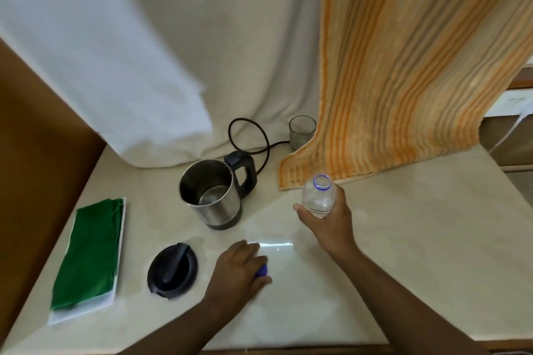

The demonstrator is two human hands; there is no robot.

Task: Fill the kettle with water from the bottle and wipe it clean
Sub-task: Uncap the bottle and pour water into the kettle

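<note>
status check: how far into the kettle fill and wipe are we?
Done: kettle lid is off, lying on the counter; the water bottle is uncapped, its blue cap under the left hand. In hand: the right hand holds the bottle upright, right of the open kettle. Left: pouring hasn't visibly begun, and the green cloth lies folded, so no wiping yet.

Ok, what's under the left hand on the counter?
The left hand is closed over a blue bottle cap; only its edge shows past the fingers. The rest is covered. The bottle, held in the right hand, is open.
</note>
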